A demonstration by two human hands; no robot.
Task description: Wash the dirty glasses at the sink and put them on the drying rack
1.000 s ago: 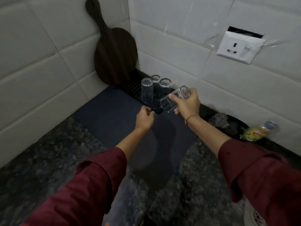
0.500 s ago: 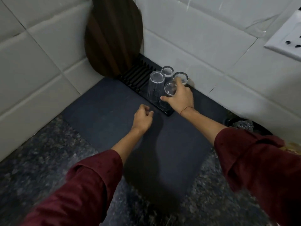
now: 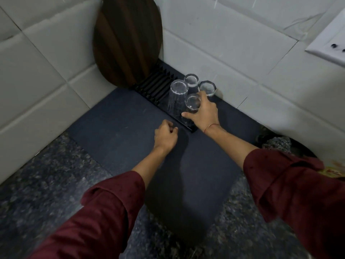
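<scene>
On drying rack (image 3: 155, 88), glass (image 3: 192, 104) now set down (right hand (image 3: 204, 114) gripping)

clear glasses (image 3: 193, 104), matt mat (image 3: 115, 124), wooden board (image 3: 127, 40)

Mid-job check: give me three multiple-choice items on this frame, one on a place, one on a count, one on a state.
1. Where is the wooden board? A. Leaning in the tiled corner behind the rack. B. Flat on the mat. C. In a sink.
2. How many glasses stand on the rack? A. Two. B. Four. C. Six.
3. What is the right hand doing? A. Hanging empty. B. Holding a sponge. C. Gripping the nearest glass.
Answers: 1 A, it leans against the corner tiles; 2 B, four upturned bases show; 3 C, its fingers curl round that glass.
</scene>
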